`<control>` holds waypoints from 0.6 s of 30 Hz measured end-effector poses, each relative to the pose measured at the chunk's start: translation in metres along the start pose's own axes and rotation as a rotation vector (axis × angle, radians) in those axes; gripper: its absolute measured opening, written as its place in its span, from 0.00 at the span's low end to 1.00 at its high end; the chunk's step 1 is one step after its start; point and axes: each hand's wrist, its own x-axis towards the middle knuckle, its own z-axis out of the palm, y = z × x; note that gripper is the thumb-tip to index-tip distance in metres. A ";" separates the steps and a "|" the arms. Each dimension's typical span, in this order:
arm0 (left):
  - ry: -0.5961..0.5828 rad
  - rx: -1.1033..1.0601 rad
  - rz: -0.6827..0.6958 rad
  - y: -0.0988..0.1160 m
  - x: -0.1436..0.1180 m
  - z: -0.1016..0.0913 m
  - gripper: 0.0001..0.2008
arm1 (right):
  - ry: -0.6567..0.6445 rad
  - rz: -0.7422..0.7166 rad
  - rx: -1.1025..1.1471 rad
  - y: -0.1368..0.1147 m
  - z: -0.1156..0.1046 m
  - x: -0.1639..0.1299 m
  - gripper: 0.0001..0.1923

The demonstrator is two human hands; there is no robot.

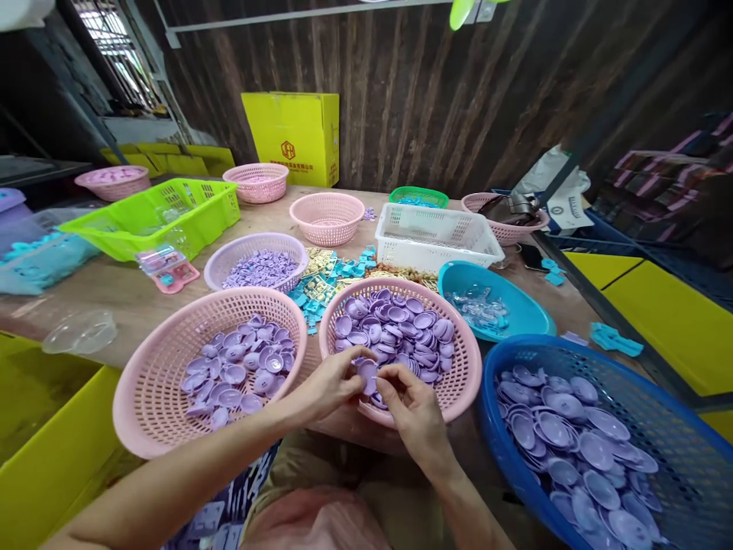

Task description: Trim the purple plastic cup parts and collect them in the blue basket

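Head view, only one. Wooden desk (pixel 131 294), worn matte plank top, packed with perforated plastic baskets.

Both my hands meet over the near rim of the middle pink basket (pixel 463 382). Left hand (pixel 329 386) and right hand (pixel 409 409) both pinch one purple plastic disc (pixel 366 374): small, round, shallow dish shape, smooth with a slight gloss. Fingers curled in tight, narrow grip, thumbs and fingertips on the disc edges. Disc sits just above the pile at the basket's front edge, between the two hands.

That basket is round, lattice-walled, heaped with the same purple discs (pixel 401 325). Left of it, a second round pink basket (pixel 152 389), a thinner layer of purple dished discs (pixel 240 370) in it. Right, a blue mesh basket (pixel 676 412) holding larger, flatter purple dishes (pixel 573 451).

Further back: lilac basket (pixel 221 263) with small purple bits, teal bowl (pixel 515 305) with clear glossy pieces, white rectangular crate (pixel 435 233), lime green rectangular crate (pixel 143 221), more pink round baskets (pixel 326 214). Loose teal and cream moulded parts (pixel 332 275) on the desk between the baskets. Clear plastic tub (pixel 80 332) at the left edge. Yellow cardboard box (pixel 295 137) against the dark corrugated wall.

My forearms come in from bottom left and bottom centre, bare.
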 end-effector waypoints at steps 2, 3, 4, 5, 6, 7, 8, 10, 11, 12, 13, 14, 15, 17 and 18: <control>0.091 -0.037 -0.024 -0.003 -0.002 0.005 0.07 | -0.017 0.016 0.015 0.001 0.000 0.000 0.10; 0.147 -0.029 -0.028 -0.004 -0.002 0.008 0.07 | -0.021 0.032 0.021 0.001 -0.001 0.001 0.10; 0.201 -0.009 -0.028 -0.004 -0.002 0.010 0.07 | -0.018 0.048 0.023 0.001 -0.003 0.001 0.10; 0.249 0.018 -0.023 -0.005 -0.001 0.012 0.07 | -0.005 0.060 0.020 0.001 -0.004 0.001 0.10; 0.286 0.045 -0.015 -0.005 -0.001 0.015 0.07 | 0.015 0.070 0.014 0.000 -0.006 0.001 0.10; 0.305 0.065 -0.005 -0.004 0.000 0.017 0.06 | 0.040 0.076 0.005 -0.002 -0.007 0.001 0.10; 0.309 0.075 0.003 -0.004 0.000 0.020 0.06 | 0.065 0.077 -0.010 -0.003 -0.008 0.001 0.10; 0.293 0.090 0.018 -0.003 0.001 0.024 0.08 | 0.111 0.063 -0.067 -0.006 -0.009 0.002 0.09; 0.282 0.099 0.026 -0.002 0.002 0.026 0.10 | 0.129 0.049 -0.108 -0.008 -0.009 0.002 0.09; 0.277 0.114 0.035 -0.002 0.003 0.027 0.11 | 0.143 0.031 -0.154 -0.009 -0.009 0.003 0.09; 0.281 0.136 0.047 -0.002 0.003 0.029 0.12 | 0.155 0.010 -0.201 -0.010 -0.008 0.003 0.08; 0.293 0.165 0.063 -0.003 0.004 0.030 0.13 | 0.167 -0.011 -0.243 -0.011 -0.007 0.004 0.08; 0.310 0.194 0.079 -0.003 0.004 0.030 0.13 | 0.177 -0.032 -0.275 -0.011 -0.006 0.005 0.08; 0.337 0.239 0.097 -0.004 0.005 0.031 0.13 | 0.197 -0.067 -0.321 -0.012 -0.004 0.006 0.08; 0.345 0.254 0.101 -0.005 0.005 0.031 0.14 | 0.205 -0.080 -0.338 -0.012 -0.003 0.007 0.08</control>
